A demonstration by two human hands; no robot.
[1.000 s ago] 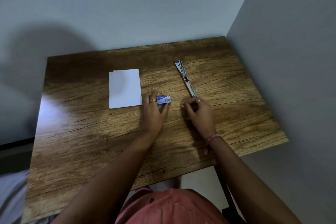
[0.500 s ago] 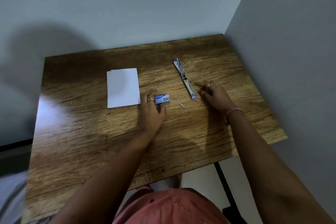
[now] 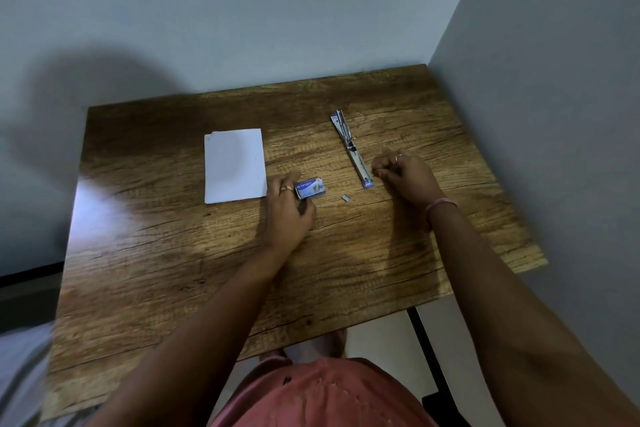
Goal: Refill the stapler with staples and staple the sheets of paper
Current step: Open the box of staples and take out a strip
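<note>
The silver stapler (image 3: 353,149) lies unfolded flat on the wooden table (image 3: 173,270), right of centre. A small blue staple box (image 3: 311,188) rests on the table, and my left hand (image 3: 287,211) grips its left end with fingers and thumb. A short strip of staples (image 3: 345,198) lies loose between the box and the stapler's near end. My right hand (image 3: 405,173) rests just right of the stapler with its fingers curled in; nothing shows in them. White sheets of paper (image 3: 234,166) lie flat to the left of my left hand.
The table stands in a corner, with one wall behind it and another along its right side. A black table leg (image 3: 424,333) shows below the near right edge. My lap in pink cloth (image 3: 322,395) is at the near edge.
My right hand moved from the stapler's near tip to its right side and curled shut. A small strip of staples now lies on the table where that hand was. The left hand stayed on the box.
</note>
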